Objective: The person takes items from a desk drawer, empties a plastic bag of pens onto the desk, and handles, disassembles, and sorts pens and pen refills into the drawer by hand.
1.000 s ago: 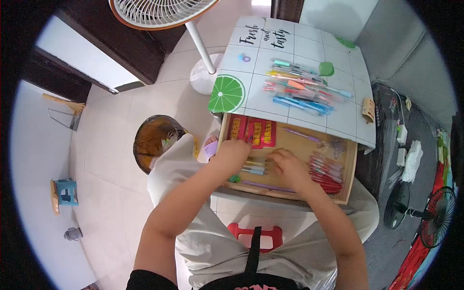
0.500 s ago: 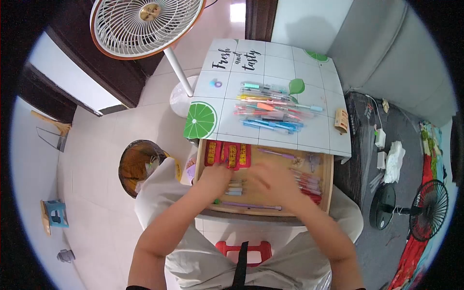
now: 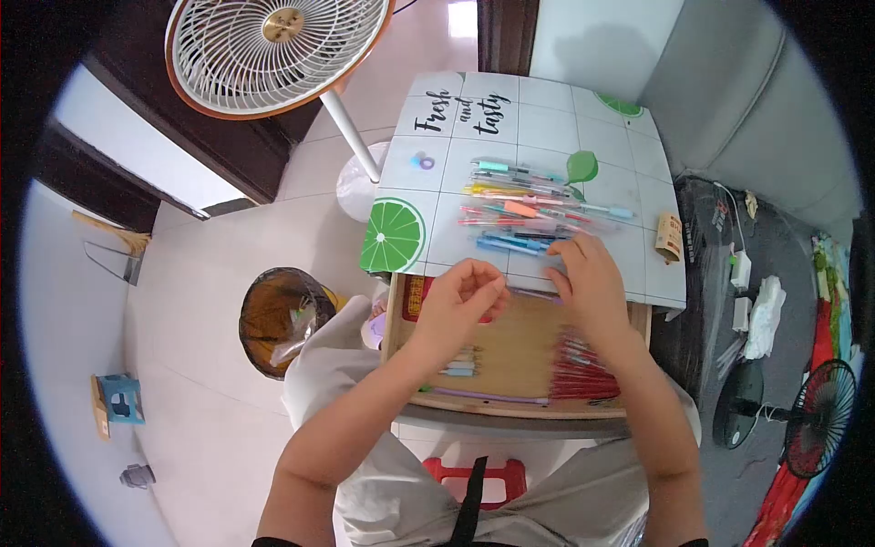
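Note:
My left hand [image 3: 467, 299] hovers over the front left of the open drawer [image 3: 510, 342], its fingers curled with thumb and index close together; whether something small is between them I cannot make out. Above the tabletop's near edge, my right hand [image 3: 583, 273] has its thumb and fingers apart, beside the blue pens [image 3: 512, 243]. More pens [image 3: 529, 199] lie in a loose pile on the tiled-pattern tabletop [image 3: 460, 205]. Inside the drawer are red pens [image 3: 579, 369] at the right, light-coloured pens [image 3: 462, 363] at the left and a red packet [image 3: 415, 296], partly hidden.
A white standing fan [image 3: 283, 41] is at the upper left, with a waste bin [image 3: 278, 328] below it. A small carton [image 3: 669, 237] sits at the tabletop's right edge. At the right are a black fan [image 3: 814, 415] and white adapters [image 3: 741, 271]. A red stool [image 3: 501, 479] is below the drawer.
Both hands have risen from inside the drawer. My right hand has moved up to the blue pens at the tabletop's edge, and my left hand is now above the drawer's left part.

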Action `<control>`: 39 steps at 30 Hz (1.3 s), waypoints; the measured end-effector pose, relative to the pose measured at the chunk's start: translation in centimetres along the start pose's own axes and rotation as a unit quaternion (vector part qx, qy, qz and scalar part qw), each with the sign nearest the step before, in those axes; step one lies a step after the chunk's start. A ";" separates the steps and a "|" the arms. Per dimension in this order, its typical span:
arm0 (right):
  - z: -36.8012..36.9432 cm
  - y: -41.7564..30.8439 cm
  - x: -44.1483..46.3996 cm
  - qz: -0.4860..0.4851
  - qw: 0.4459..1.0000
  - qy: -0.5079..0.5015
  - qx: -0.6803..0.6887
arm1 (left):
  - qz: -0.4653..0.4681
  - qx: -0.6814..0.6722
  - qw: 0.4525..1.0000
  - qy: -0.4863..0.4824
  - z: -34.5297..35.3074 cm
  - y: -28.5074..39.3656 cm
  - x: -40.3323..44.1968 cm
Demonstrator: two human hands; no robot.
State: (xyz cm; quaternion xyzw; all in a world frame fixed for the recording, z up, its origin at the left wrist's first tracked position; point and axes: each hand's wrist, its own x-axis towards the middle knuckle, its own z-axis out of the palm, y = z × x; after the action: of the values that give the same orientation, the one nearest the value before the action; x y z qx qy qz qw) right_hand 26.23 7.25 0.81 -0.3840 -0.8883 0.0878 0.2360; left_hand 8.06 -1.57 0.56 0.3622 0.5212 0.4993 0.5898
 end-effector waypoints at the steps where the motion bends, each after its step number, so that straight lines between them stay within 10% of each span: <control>1: -0.1 -0.1 0.1 0.011 1.000 -0.011 0.003 | -0.006 -0.016 1.000 0.019 0.0 0.2 0.1; 11: -1.4 -0.6 -1.0 -0.022 0.999 -0.042 -0.023 | 0.064 -0.117 0.980 0.146 -1.0 1.0 0.1; 12: -2.5 -1.5 -1.1 0.067 0.984 -0.092 0.140 | 0.065 -0.119 0.980 0.147 -0.9 1.4 -0.1; 14: -4.1 -2.6 -1.6 0.153 0.932 -0.144 0.296 | 0.061 -0.212 0.972 0.087 -0.5 2.7 -1.0; 16: -5.1 -3.3 -2.4 0.247 0.736 -0.228 0.587 | 0.061 -0.219 0.973 0.031 0.0 3.9 -1.9; 23: -5.9 -6.0 -4.2 0.282 0.432 -0.317 0.796 | 0.046 -0.276 0.949 -0.148 0.0 3.5 -2.4; 26: -5.7 -6.4 -4.6 0.279 0.384 -0.313 0.823 | 0.011 -0.321 0.932 -0.169 0.2 3.1 -2.3; 39: -5.5 -7.0 -4.6 0.250 0.388 -0.314 0.830 | 0.015 -0.379 0.899 -0.221 0.3 2.7 -2.1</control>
State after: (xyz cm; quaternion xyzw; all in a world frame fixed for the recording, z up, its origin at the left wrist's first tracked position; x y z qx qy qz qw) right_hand 27.14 -1.06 6.33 -0.1474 -0.2503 0.9507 0.1090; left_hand 7.83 -2.98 3.69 0.2208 0.1430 0.5748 0.7748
